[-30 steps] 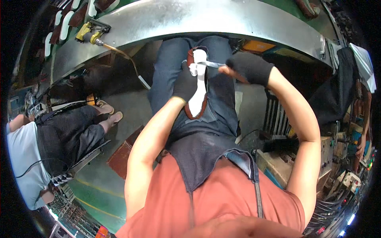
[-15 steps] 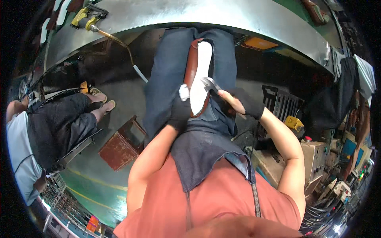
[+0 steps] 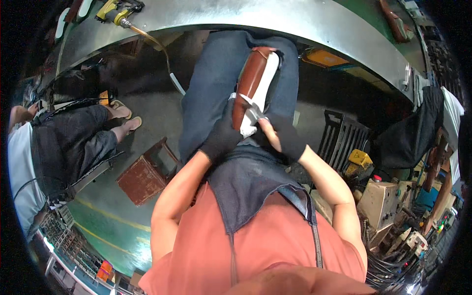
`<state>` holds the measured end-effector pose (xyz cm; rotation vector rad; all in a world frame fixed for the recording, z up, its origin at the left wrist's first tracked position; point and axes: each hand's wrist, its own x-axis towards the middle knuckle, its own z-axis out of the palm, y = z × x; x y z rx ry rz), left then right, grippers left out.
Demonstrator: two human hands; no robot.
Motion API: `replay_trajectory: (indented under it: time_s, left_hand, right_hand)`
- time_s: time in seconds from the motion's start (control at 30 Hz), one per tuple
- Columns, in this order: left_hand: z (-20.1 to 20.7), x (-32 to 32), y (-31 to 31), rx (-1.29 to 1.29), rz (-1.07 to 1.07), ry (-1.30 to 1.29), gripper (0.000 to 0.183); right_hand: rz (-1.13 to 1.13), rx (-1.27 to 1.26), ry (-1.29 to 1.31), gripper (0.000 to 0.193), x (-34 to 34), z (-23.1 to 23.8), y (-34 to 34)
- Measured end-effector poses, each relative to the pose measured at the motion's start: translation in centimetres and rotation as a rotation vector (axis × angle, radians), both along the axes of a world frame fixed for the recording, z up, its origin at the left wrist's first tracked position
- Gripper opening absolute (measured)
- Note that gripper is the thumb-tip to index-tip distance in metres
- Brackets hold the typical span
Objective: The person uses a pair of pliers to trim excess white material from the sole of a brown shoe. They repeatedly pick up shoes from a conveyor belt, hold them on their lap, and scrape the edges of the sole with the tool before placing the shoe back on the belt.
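The curved grey metal workbench (image 3: 255, 19) arches over the top of the view, and a yellow-handled tool with a hose (image 3: 118, 11) lies on its left end. The person sits below it, in blue trousers and a dark denim apron (image 3: 246, 182) over an orange shirt. At the left, another seated person in dark trousers (image 3: 69, 142) has sandalled feet on the green floor, near a small rusty-red wooden stool (image 3: 145, 172).

On the lap rests a long brown leather piece with a white inner side (image 3: 253, 81), lying along the thighs, probably so the legs support it. The left hand (image 3: 221, 137), in a black glove, is closed around its lower end and keeps it steady. The right hand (image 3: 280, 137), also partly gloved, is curled around 1 small metal blade-like tool (image 3: 253, 105), which touches the edge of the piece.
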<state>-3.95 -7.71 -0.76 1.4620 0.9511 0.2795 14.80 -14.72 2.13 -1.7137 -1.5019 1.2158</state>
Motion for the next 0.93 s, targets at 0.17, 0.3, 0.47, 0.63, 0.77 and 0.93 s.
replay_trajectory:
  time_s: [0.17, 0.3, 0.47, 0.63, 0.77, 0.93]
  left_hand:
    - [12.4, -5.6, 6.9, 0.367, -0.038, 0.129, 0.063]
    - [13.3, -1.9, 11.8, 0.377, 0.171, -0.262, 0.055]
    - [-3.5, 5.6, 4.4, 0.569, 0.286, -0.096, 0.051]
    - [-2.4, 2.8, 4.0, -0.065, 0.192, -0.17, 0.042]
    - [-2.1, 3.6, 1.1, 0.396, 0.077, -0.12, 0.073]
    - [-3.4, 2.8, 2.7, 0.561, -0.109, 0.069, 0.1]
  right_hand:
    - [-0.115, -0.426, -0.085, 0.042, 4.1, 1.8, -4.0]
    - [-0.198, -0.215, 0.061, 0.043, 4.3, 6.1, -4.4]
    - [-0.176, -0.179, 0.134, 0.038, 5.4, 5.5, -3.3]
    - [0.223, -0.337, -0.19, 0.049, 7.4, 6.6, 3.6]
    - [0.427, -0.004, -0.694, 0.047, 5.4, 6.4, 4.8]
    - [0.448, 0.324, -0.848, 0.034, 8.1, 0.0, 4.6]
